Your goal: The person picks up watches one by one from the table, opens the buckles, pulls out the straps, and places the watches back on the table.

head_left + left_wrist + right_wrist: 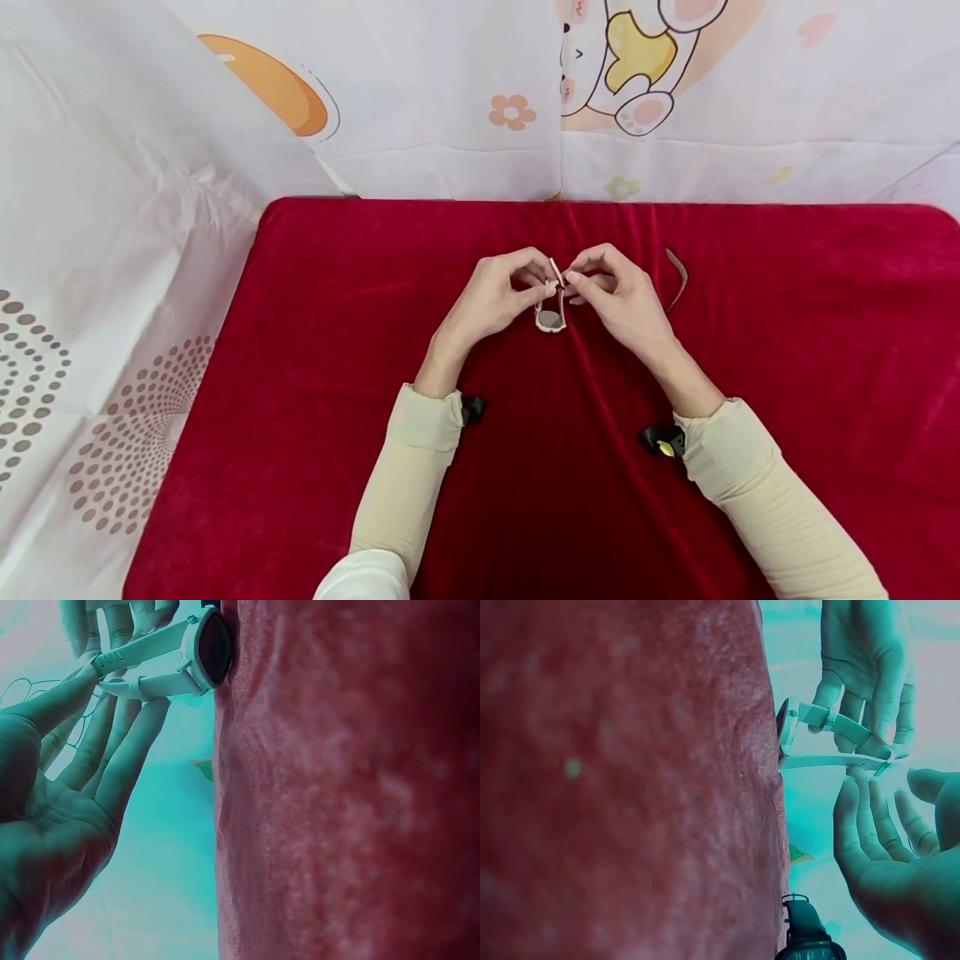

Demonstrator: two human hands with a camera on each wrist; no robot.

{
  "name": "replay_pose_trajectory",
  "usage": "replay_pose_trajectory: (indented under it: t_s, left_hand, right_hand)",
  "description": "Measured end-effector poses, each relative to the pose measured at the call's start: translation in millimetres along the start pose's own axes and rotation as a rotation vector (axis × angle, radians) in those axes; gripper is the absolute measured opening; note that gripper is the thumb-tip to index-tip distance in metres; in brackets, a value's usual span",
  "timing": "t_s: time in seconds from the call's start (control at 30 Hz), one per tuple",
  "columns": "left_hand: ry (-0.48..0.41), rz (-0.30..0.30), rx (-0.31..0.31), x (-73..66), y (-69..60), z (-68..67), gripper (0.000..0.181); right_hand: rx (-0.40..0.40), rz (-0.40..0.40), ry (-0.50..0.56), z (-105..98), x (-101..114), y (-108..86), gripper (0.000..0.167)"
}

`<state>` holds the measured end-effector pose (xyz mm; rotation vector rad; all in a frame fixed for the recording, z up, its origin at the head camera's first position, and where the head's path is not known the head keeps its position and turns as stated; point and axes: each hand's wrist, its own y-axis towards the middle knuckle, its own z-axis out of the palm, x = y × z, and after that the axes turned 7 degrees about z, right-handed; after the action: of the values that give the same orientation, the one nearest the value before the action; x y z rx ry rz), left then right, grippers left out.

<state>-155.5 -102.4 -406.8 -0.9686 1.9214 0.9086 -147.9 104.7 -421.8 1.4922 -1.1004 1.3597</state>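
A wristwatch with a pale strap (pixel 154 645) and a dark round face (pixel 213 648) stands on its case on the red cloth. Its strap ends come together at the buckle, where my left hand (pixel 491 292) pinches them between thumb and fingers. Close by on the right is my right hand (pixel 618 292). In the right wrist view its fingers (pixel 847 817) are spread and loosely bent beside the strap end, with the thumb apart from them. Whether a fingertip touches the strap is hard to tell.
To the right of my right hand a thin curved brownish strap (pixel 677 279) lies on the cloth. A dark watch (pixel 806 926) shows low in the right wrist view. The red-covered table (pixel 315 417) ends at a white printed curtain (pixel 450 100) behind and at left.
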Motion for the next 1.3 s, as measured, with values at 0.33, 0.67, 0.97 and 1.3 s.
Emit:
replay_pose_trajectory:
  t_s: [0.33,0.67,0.97,1.3]
  left_hand:
    - [0.0,-0.014,-0.009,0.9,-0.9,0.1,0.013]
    - [-0.011,-0.004,-0.01,1.3,-1.2,0.1,0.014]
    - [-0.021,0.004,-0.012,1.5,-0.4,-0.6,0.015]
    - [-0.015,-0.015,-0.028,-1.5,-0.9,-2.1,0.014]
  right_hand:
    - [0.032,0.03,-0.04,1.0,-0.7,-1.8,0.025]
    - [0.04,0.049,-0.108,-0.3,-2.4,-1.3,0.028]
    - [0.041,0.057,-0.115,-0.7,-1.8,-1.7,0.025]
    - [0.042,0.11,-0.232,-1.3,1.8,-0.6,0.019]
